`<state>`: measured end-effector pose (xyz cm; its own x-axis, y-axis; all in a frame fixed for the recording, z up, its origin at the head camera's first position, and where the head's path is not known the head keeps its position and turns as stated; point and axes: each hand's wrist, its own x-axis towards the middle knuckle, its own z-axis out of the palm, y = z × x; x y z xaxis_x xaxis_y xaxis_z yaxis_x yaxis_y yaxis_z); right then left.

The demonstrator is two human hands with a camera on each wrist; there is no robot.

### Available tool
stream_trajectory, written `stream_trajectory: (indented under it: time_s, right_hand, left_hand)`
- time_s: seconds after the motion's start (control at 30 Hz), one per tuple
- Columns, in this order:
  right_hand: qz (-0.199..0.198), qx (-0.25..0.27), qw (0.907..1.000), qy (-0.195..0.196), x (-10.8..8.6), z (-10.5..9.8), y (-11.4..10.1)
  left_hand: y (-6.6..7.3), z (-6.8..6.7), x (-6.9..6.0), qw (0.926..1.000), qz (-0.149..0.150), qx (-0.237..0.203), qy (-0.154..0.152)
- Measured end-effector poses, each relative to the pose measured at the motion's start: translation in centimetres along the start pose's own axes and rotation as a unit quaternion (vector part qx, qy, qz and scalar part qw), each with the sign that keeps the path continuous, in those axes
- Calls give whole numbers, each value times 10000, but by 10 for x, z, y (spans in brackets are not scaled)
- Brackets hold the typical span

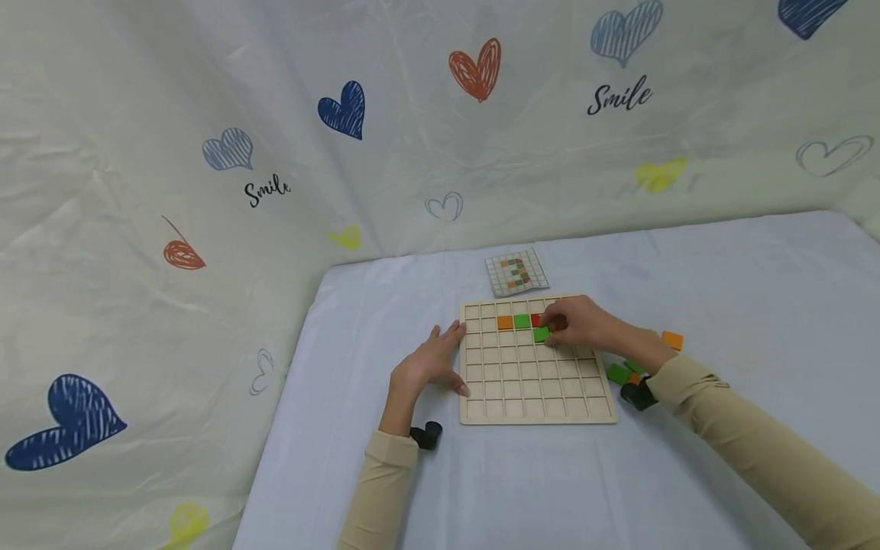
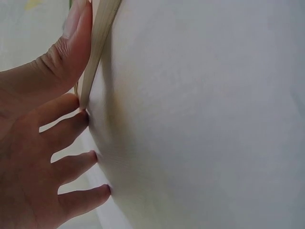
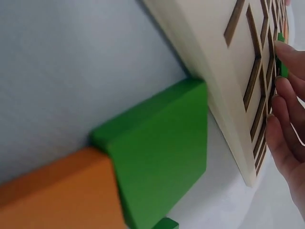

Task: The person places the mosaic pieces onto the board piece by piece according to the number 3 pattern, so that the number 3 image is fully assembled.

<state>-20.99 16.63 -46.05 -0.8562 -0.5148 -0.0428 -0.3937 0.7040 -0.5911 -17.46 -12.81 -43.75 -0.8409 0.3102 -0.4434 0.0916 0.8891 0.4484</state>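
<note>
A wooden grid board [image 1: 509,382] lies flat on the white cloth. In its upper part sit an orange tile [image 1: 505,322], a green tile [image 1: 522,321] and a red tile [image 1: 536,320] in a row. My right hand [image 1: 580,322] pinches another green tile [image 1: 541,334] just below the red one, at the board's surface; the right wrist view shows this tile [image 3: 282,56] between thumb and fingers. With fingers spread, my left hand [image 1: 429,360] touches the board's left edge. In the left wrist view its thumb [image 2: 71,45] rests against the board's side [image 2: 101,43].
Beyond the board lies a small pattern card [image 1: 517,273] with coloured squares. Right of the board, near my right wrist, are loose green tiles [image 1: 618,373] and orange tiles [image 1: 672,341]. A cloth backdrop [image 1: 399,176] with printed hearts hangs behind the table.
</note>
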Motion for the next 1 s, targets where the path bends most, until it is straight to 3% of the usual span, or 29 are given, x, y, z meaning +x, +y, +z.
stream_trajectory:
  time_s: [0.4, 0.73, 1.0]
  right_hand:
    - [-134, -47, 9999, 40, -4, -1, 1]
    - [-230, -5, 9994, 266, -21, -10, 5]
    - [-83, 54, 9995, 313, -35, -18, 11]
  left_hand:
    - [1, -1, -2, 10000, -6, -27, 1]
    - [1, 1, -1, 10000, 1, 34, -15]
    - [1, 0, -2, 10000, 3, 13, -34]
